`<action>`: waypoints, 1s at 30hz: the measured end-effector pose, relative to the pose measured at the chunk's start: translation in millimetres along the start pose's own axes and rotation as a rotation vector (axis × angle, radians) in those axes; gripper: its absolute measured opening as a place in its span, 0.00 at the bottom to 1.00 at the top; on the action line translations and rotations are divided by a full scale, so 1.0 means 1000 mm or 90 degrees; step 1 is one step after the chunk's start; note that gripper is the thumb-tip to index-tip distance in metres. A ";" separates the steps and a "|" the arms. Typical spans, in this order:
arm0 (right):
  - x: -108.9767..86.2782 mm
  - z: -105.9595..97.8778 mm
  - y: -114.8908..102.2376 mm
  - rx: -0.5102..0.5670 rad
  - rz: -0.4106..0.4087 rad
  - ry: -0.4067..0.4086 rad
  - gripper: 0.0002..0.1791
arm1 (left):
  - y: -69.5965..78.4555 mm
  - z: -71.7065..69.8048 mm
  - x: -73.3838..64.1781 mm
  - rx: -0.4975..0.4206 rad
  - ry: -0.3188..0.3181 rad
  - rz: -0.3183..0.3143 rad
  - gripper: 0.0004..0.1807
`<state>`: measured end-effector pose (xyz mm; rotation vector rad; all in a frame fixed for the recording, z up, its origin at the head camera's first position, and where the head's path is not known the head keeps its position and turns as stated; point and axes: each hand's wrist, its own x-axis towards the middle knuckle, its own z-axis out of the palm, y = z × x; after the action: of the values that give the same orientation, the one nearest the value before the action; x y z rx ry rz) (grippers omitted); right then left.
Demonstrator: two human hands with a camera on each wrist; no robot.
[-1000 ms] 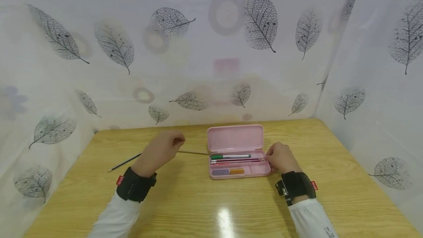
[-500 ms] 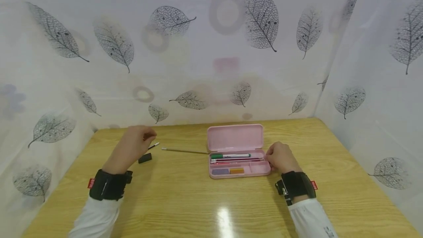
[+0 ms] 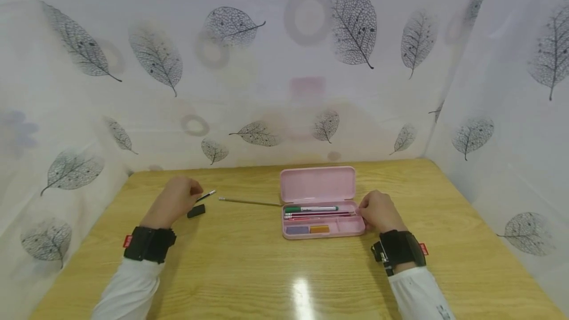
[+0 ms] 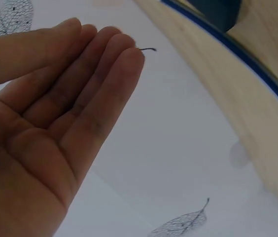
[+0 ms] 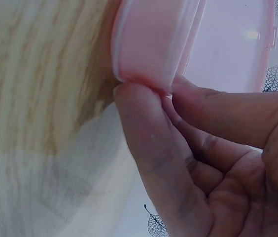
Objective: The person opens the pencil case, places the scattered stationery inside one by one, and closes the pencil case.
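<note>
A pink pencil case [image 3: 351, 227] stands with its lid [image 3: 317, 185] raised. My right hand [image 3: 381, 210] pinches its right end between thumb and fingers, and the right wrist view shows the pink wall [image 5: 151, 42] at the fingertips. In the case lie a green-capped marker [image 3: 317, 208], red pencils [image 3: 317, 215], a purple block [image 3: 297, 230] and an orange block [image 3: 319, 229]. My left hand [image 3: 173, 201] is over a dark pencil [image 3: 208, 194], which it partly hides. In the left wrist view, the left hand's fingers [image 4: 114, 89] are nearly straight and nothing shows between them and the thumb.
A black block [image 3: 196, 211] lies just right of my left hand. A gold-brown pencil [image 3: 249, 202] reaches from there to the case's left side. The wooden table [image 3: 249, 270] is enclosed by leaf-printed white sheeting [image 3: 275, 63] at the back and sides.
My left hand has moved left, away from the brown pencil, to the dark pencil and has lowered slightly. The brown pencil's end and the black block have come into view. The right hand stays put.
</note>
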<state>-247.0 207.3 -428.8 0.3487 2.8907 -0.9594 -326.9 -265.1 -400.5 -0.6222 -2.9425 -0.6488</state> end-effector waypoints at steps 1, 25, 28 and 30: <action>0.000 0.000 0.000 -0.001 0.000 0.000 0.06 | -0.003 0.002 0.000 -0.002 -0.014 -0.002 0.05; 0.000 0.000 0.001 0.006 0.000 -0.007 0.05 | -0.019 0.022 0.004 0.021 -0.086 -0.003 0.02; 0.000 0.000 0.000 0.006 -0.002 -0.005 0.05 | -0.019 0.025 0.004 0.020 -0.071 0.001 0.04; 0.000 -0.001 0.000 0.006 -0.002 -0.006 0.05 | -0.018 0.026 0.003 0.020 -0.060 0.006 0.05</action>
<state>-247.3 208.0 -428.3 0.3391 2.8811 -0.9723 -336.2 -268.2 -430.7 -0.6820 -3.0270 -0.5859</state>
